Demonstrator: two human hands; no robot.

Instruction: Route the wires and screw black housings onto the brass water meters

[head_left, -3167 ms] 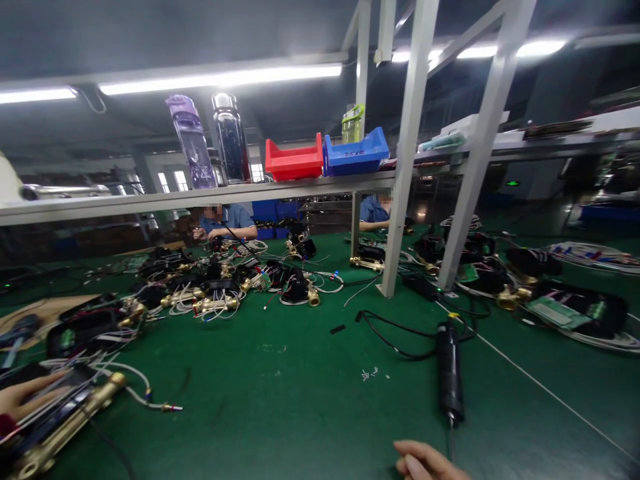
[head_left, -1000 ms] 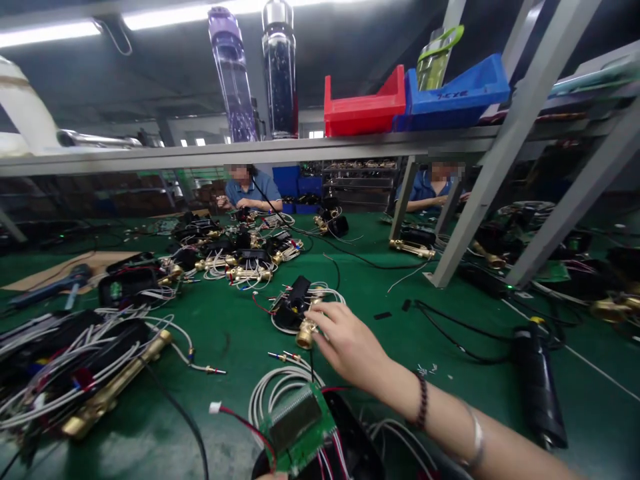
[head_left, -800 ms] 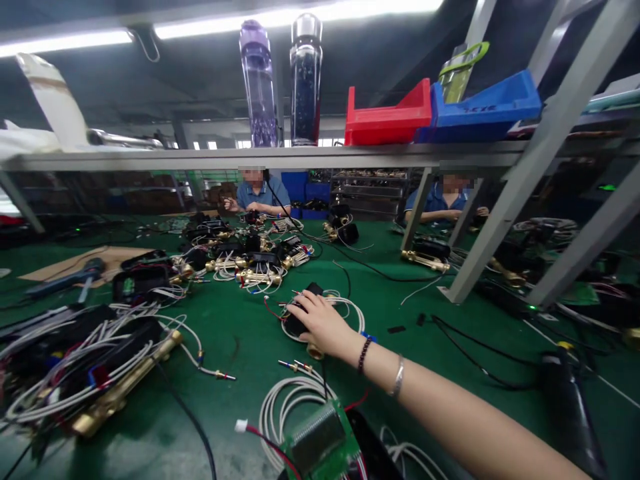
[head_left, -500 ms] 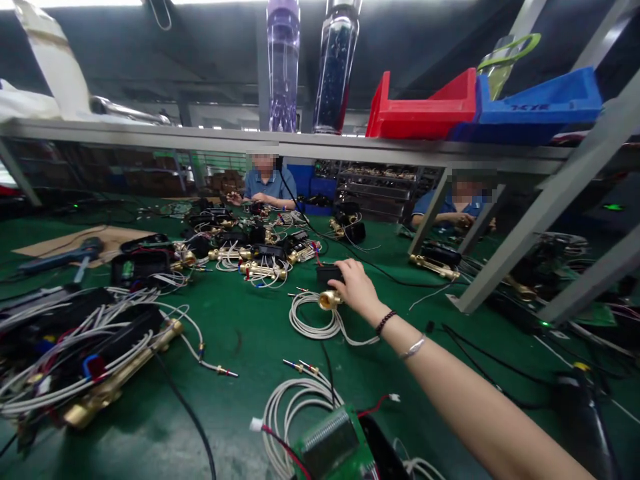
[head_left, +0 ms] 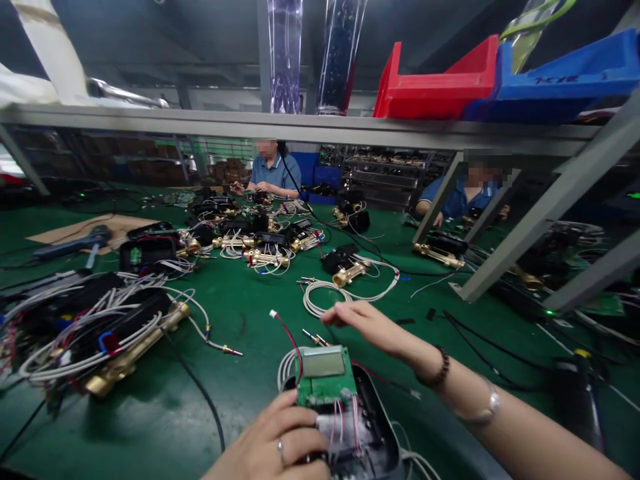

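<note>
While the fingers of my left hand [head_left: 280, 443] curl over the near-left side of the open black housing [head_left: 377, 417], one fingertip meets the lower-left corner of the green circuit board [head_left: 325, 383]; I cannot tell whether they pinch anything, since the thumb is out of sight. The board lies tilted over the housing's far end, low in the middle of my view, its display facing up. Red and white wires run from it down into the housing, and a red-and-black lead ends in a white plug [head_left: 273, 313] beyond it.

My right hand [head_left: 370, 327] hovers past the board, empty, fingers stretched out and close together, near a pale coiled cable [head_left: 317, 300]. Just behind that coil, a black unit with a brass fitting [head_left: 345, 260] rests on the green desk [head_left: 150, 420].

To the left I see a heap of cabled black units [head_left: 110, 320]; well to the right, a dark cylindrical tool [head_left: 575, 400]. Across the desk sit two people in blue, below a shelf [head_left: 200, 123] bearing a red bin [head_left: 440, 93] and a blue bin [head_left: 565, 83].
</note>
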